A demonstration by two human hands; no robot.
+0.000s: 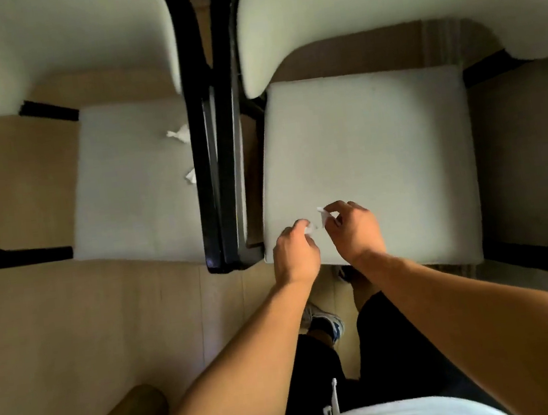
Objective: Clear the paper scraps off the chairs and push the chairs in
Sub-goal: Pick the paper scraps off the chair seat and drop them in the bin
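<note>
1. Paper scrap, held [325, 217]: a small white torn piece, pinched by the right hand [354, 228] just above the front part of the right chair seat [379, 146]. Judged almost weightless, limp and easily crumpled; a fingertip pinch at any edge would suffice, and a draught could shift it.
2. Paper scrap, second [310, 227]: a white bit at the fingertips of the left hand [295, 251], whose fingers were curled round it. Blur made it hard to say whether this was a separate piece or the other end of item 1.
3. Paper scraps, remaining: one crumpled cluster [178, 134] and one smaller piece [190, 177], both lying on the left chair seat [131, 183] close to its right edge, beside the black frame [203, 147]. Judged equally light; best nipped from above, since flat bits may cling to the fabric.
4. Chairs: two, side by side with frames nearly touching, pale upholstered seats and backs, black frames. Judged fairly heavy, rigid; the backrest [379, 4] or frame looked the firm place to push.
5. Floor [72, 318]: light wood boards beneath.
</note>
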